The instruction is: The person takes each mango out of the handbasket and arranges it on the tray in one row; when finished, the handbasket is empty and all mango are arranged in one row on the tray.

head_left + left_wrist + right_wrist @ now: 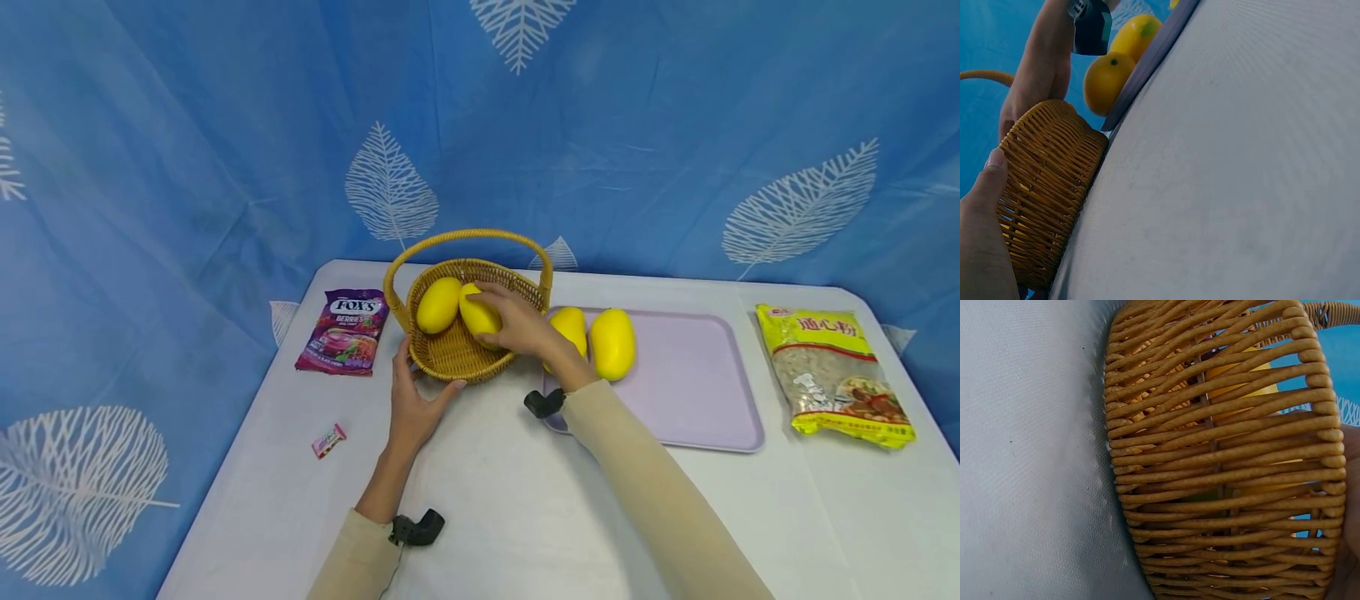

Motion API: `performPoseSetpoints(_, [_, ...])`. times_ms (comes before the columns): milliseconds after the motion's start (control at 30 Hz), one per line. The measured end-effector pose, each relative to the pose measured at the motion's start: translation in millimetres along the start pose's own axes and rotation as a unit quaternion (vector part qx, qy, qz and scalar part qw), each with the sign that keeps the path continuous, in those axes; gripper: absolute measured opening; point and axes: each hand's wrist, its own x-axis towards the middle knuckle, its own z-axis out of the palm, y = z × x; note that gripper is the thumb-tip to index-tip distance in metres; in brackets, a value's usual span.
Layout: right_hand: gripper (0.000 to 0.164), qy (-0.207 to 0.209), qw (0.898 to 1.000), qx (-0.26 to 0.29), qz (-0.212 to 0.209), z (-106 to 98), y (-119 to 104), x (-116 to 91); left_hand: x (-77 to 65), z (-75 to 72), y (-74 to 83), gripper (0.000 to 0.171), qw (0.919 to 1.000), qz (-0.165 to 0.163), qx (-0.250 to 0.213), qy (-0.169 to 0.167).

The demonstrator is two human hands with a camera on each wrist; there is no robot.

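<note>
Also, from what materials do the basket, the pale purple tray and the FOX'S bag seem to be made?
Basket: wicker or cane, perhaps plastic imitation; smooth golden-brown strands are woven together.
Tray: probably plastic, smooth and fairly matte, judging by its even colour and rounded corners.
FOX'S bag: likely glossy plastic film; its surface looks crinkled.

Fruit in basket, between candy bag left and tray right.

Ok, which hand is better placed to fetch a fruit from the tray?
Probably the right hand, once it releases the held fruit: that hand is nearer the tray, while the left hand holds the basket.
</note>
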Motion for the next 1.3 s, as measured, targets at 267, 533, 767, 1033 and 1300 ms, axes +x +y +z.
performPoseSetpoints(267, [0.064,0.016,1.000,0.007,-0.010,-3,-2,-5,0.4,-0.2,-2.5,0.107,0.9997,0.023,0.008,0.002])
performPoseSetpoints(533, [0.064,0.052,0.998,0.024,-0.040,-16,-12,-16,1.0,0.9,-2.3,0.108,0.9994,0.033,0.006,0.003])
performPoseSetpoints(767, [0.064,0.096,0.992,0.024,-0.084,-31,-28,-31,0.5,0.3,-0.6,0.106,0.9996,0.026,0.007,0.003])
performPoseSetpoints(1033, [0.063,0.146,0.979,0.014,-0.143,-51,-51,-56,-0.5,-0.1,0.6,0.106,0.9997,0.023,0.010,0.006])
performPoseSetpoints(1300, [0.066,0.204,0.962,0.020,-0.181,-73,-63,-83,0.2,-0.1,1.1,0.106,0.9997,0.021,0.012,0.006])
